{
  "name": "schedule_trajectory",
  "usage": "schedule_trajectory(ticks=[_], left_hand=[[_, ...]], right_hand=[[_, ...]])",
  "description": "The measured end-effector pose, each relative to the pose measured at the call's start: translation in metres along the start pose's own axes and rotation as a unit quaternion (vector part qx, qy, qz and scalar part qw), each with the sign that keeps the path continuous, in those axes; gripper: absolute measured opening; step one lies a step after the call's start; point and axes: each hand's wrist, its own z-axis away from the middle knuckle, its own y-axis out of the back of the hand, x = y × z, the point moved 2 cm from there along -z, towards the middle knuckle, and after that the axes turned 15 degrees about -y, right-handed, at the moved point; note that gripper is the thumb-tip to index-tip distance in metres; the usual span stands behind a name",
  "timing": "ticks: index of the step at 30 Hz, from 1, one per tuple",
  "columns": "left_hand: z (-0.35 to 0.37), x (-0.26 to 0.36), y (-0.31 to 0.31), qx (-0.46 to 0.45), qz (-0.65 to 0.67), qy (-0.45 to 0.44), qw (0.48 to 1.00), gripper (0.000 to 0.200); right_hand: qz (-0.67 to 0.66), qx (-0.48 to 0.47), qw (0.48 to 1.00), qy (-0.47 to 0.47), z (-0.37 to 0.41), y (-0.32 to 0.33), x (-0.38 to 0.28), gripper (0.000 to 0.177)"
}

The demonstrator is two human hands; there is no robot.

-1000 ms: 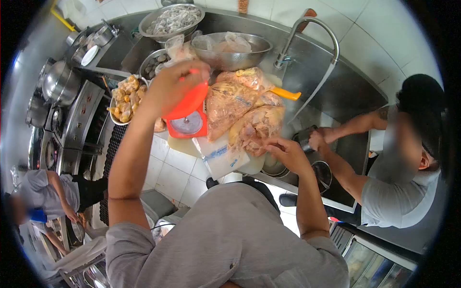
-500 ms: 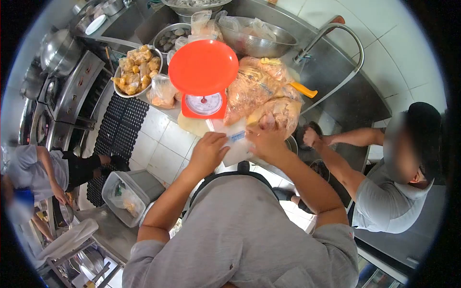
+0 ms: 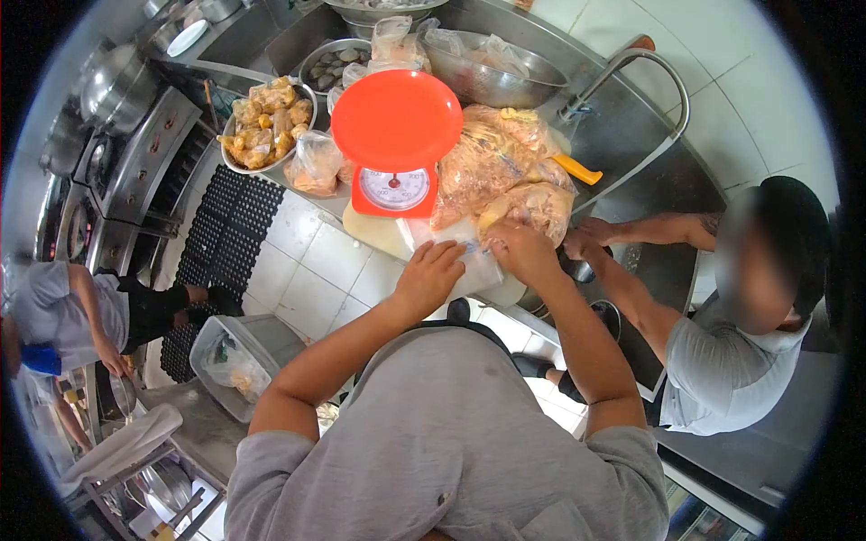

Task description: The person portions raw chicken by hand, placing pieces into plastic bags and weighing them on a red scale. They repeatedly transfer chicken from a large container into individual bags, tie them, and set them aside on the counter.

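Left hand (image 3: 431,275) lies flat, fingers spread, on the bags (image 3: 476,263) at the counter edge below the scale (image 3: 397,135). Right hand (image 3: 519,252) curls on their far edge, pinch unclear. Parting one bag seems in hand, needing a single-layer pinch.

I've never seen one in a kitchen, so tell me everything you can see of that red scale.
The scale is a mechanical one that looks like red-orange plastic. A round, shallow pan sits on top with nothing on it, above a boxy body with a white round dial facing the camera; its reading is too small to tell. It stands upright near the front edge of the counter, between filled plastic bags. The left hand and right hand lie in front, not touching it.
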Motion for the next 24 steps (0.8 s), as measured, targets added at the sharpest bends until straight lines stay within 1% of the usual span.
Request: schedule_trajectory(ticks=[2,5,8,11,14,16,19,22,24], left_hand=[[-0.001,-0.005,0.001,-0.004,-0.003,0.006,1.000,0.020],[-0.002,-0.009,-0.007,0.021,0.001,0.026,0.999,0.019],[-0.002,-0.010,-0.004,-0.061,0.041,0.036,0.997,0.033],[-0.002,0.007,0.001,-0.073,0.012,-0.019,0.997,0.056],[0.000,0.011,-0.004,-0.113,0.010,-0.022,0.993,0.073],[0.000,0.008,0.001,-0.130,0.005,-0.010,0.991,0.074],[0.005,-0.001,0.014,-0.145,-0.014,0.013,0.989,0.075],[0.018,-0.005,0.024,-0.156,-0.050,0.042,0.986,0.075],[0.017,-0.002,0.030,-0.163,-0.066,0.054,0.983,0.076]], right_hand=[[0.008,-0.008,1.000,-0.009,0.000,0.001,0.002,0.019],[0.021,-0.014,1.000,-0.005,0.000,0.004,0.003,0.020],[0.004,-0.025,1.000,-0.012,-0.001,-0.001,0.007,0.021],[-0.005,-0.032,0.999,-0.010,-0.002,-0.002,0.010,0.022],[-0.008,-0.040,0.999,0.000,-0.002,0.001,0.009,0.022],[-0.023,-0.051,0.998,-0.003,-0.002,0.000,0.011,0.023],[-0.042,-0.035,0.998,0.015,0.000,-0.001,0.013,0.022],[-0.049,-0.053,0.997,0.009,0.000,0.000,0.013,0.022],[-0.062,-0.038,0.997,0.016,0.001,0.000,0.014,0.021]])
